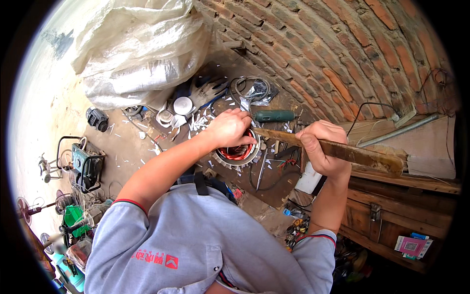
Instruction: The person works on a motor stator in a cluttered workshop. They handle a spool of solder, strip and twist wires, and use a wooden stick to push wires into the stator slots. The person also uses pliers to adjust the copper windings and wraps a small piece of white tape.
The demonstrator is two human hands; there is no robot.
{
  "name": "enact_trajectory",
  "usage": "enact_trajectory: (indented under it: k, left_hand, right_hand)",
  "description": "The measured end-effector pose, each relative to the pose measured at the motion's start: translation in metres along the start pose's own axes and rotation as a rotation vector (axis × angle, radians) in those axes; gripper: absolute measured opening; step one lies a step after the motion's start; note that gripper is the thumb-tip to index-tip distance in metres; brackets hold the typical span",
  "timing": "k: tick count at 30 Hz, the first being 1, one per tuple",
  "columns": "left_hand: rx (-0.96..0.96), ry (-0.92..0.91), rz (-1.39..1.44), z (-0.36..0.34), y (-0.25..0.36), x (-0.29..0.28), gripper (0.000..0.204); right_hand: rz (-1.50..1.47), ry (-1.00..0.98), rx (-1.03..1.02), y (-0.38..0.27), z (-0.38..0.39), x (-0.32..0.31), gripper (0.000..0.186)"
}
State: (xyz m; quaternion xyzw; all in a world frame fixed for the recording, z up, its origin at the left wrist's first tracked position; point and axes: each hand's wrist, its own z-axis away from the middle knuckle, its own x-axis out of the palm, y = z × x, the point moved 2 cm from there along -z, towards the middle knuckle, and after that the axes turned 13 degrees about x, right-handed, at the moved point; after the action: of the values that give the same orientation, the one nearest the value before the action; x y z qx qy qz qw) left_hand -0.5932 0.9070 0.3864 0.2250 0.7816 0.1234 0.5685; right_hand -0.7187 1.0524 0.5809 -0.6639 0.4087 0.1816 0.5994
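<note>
Copper windings glow red-orange inside a round motor stator (238,153) that lies on the dirt ground near the foot of a brick wall (342,54), ringed by pale paper scraps. The left hand (229,128) is laid over the stator's upper rim, fingers curled down against it and closed on it, so the part is steadied. The right hand (320,147) is wrapped tightly round a long, worn wooden stick (342,151), whose far tip is pointed at the stator's rim just beside the left fingers.

For tapping or pressing the windings, it is judged that the stick is best kept low and angled along the coil, force applied in short, light strokes, and the left fingers held off the line of the tip; the stator should be pressed flat so that it cannot rock.

A green-handled tool (274,115) is seen just beyond the stator. A large pale woven sack (139,49) is slumped against the wall, bulging; what fills it cannot be told. A wooden chest (391,215) stands at the right, its lid shut and clasped, with small coloured packets (411,243) lying by its base.
</note>
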Motion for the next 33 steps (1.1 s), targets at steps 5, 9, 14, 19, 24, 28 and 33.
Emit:
enact_trajectory:
  k: [5,9,14,19,24,28,33]
  left_hand:
    - [-0.004,-0.003,0.005,0.000,-0.001,0.000,0.055]
    - [0.005,-0.007,0.010,0.000,0.000,-0.001,0.054]
    - [-0.014,-0.004,0.013,-0.001,0.001,-0.003,0.052]
    - [0.010,0.006,0.011,0.000,0.000,-0.003,0.053]
    - [0.022,0.011,0.032,-0.001,-0.002,-0.002,0.053]
    - [0.046,0.016,0.041,-0.003,0.001,-0.008,0.054]
    - [-0.037,-0.076,0.000,-0.007,0.008,-0.013,0.059]
  right_hand:
    - [-0.135,0.088,0.331,0.009,-0.013,0.002,0.036]
    - [-0.070,0.235,0.424,0.003,-0.033,0.010,0.037]
    - [0.067,-0.076,0.078,-0.014,-0.026,0.022,0.030]
    - [-0.055,0.427,0.562,0.010,-0.006,0.026,0.039]
    - [-0.345,0.318,0.184,0.039,0.004,0.033,0.047]
    - [-1.168,0.005,0.110,0.065,0.002,0.079,0.052]
    - [-1.251,0.226,0.342,0.072,0.004,0.107,0.055]
